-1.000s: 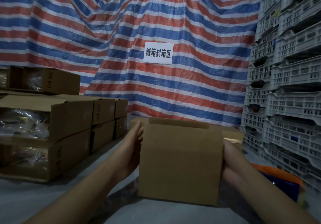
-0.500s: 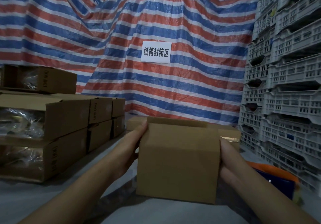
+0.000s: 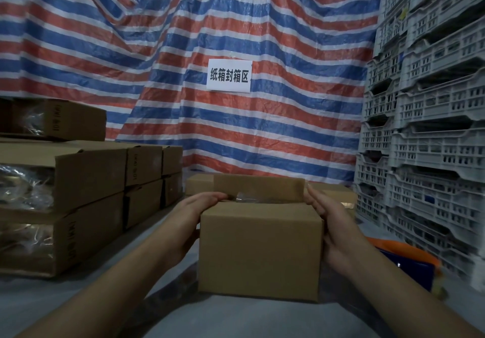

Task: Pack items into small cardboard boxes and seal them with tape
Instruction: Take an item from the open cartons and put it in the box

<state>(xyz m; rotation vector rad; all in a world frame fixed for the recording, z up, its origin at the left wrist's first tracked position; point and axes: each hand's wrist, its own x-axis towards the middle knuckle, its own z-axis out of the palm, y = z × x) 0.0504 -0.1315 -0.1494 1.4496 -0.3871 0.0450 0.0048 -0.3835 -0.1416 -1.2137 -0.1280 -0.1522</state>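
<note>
One cardboard box point(image 3: 259, 248), both hands, left point(image 3: 193, 215) and right point(image 3: 332, 222), touching its sides.

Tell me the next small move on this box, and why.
Probably fold the far flap down. It stands upright, the near flap looks folded, clear wrapping shows through the gap, and the left hand and right hand flank the box.
</note>
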